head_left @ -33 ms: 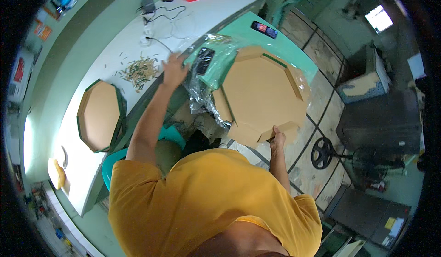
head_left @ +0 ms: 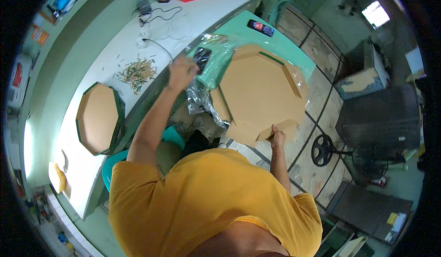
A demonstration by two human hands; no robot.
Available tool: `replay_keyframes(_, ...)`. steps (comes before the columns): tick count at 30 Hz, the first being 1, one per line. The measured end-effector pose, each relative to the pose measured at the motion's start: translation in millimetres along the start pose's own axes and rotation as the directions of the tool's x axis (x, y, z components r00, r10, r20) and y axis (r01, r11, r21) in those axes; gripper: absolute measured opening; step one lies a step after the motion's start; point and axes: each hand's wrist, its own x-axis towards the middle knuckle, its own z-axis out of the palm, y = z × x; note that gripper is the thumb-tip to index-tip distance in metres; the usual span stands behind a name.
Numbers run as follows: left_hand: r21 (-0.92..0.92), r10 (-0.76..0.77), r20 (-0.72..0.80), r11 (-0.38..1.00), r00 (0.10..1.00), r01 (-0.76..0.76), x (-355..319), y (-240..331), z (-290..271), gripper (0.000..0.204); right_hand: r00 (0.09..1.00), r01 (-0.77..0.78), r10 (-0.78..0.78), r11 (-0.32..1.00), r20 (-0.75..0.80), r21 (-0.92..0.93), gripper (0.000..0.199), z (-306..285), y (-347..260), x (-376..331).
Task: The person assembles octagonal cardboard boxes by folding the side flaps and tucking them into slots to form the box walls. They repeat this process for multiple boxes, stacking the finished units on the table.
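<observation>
A large octagonal cardboard box (head_left: pixel 257 91) lies open on the green table (head_left: pixel 298 50), with several side walls folded up. At its near edge my right hand (head_left: pixel 277 137) grips a cardboard flap (head_left: pixel 266 130), thumb on top. My left hand (head_left: pixel 182 73), smeared by motion, hovers between the white table's edge and the box; whether its fingers hold anything is unclear. Left of it lies a pile of small green and tan strips (head_left: pixel 137 74). Close to its fingertips is a dark object (head_left: pixel 202 60) by crumpled clear plastic (head_left: pixel 200 101).
A smaller octagonal piece with a dark green rim (head_left: pixel 97 119) rests on the white table (head_left: pixel 161 25), along with cables and a charger (head_left: pixel 144 5). A phone (head_left: pixel 260 28) lies at the green table's far edge. A pedestal fan (head_left: pixel 370 159) stands at the right.
My left hand has shifted slightly right and nearer, away from the strip pile toward the box. My right hand stays on the flap. The whole view has shifted slightly.
</observation>
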Motion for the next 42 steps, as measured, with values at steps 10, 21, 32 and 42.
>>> replay_keyframes(10, -0.515, 0.596, 0.529, 0.791, 0.604, -0.330, -53.1, 120.8, 99.1, 0.023, 0.267, 0.711, -0.520, -0.462, 0.811, -0.530, 0.030, -32.0, -33.8, -14.7)
replay_keyframes(21, -0.434, 0.585, 0.581, 0.811, 0.566, -0.392, -56.3, 116.9, 117.8, 0.020, 0.463, 0.851, -0.432, -0.028, 0.774, -0.525, 0.013, 7.1, -45.5, 34.9)
replay_keyframes(32, -0.383, 0.504, 0.529, 0.860, 0.683, -0.338, -73.4, 118.5, 133.1, 0.024, 0.243, 0.681, -0.360, -0.598, 0.901, -0.423, 0.068, 0.3, -18.4, -1.1)
replay_keyframes(42, -0.468, 0.644, 0.393, 0.754, 0.656, -0.460, -82.4, 111.2, 93.3, 0.048, 0.368, 0.643, -0.350, -0.574, 0.862, -0.507, 0.089, 1.5, -14.6, -16.7)
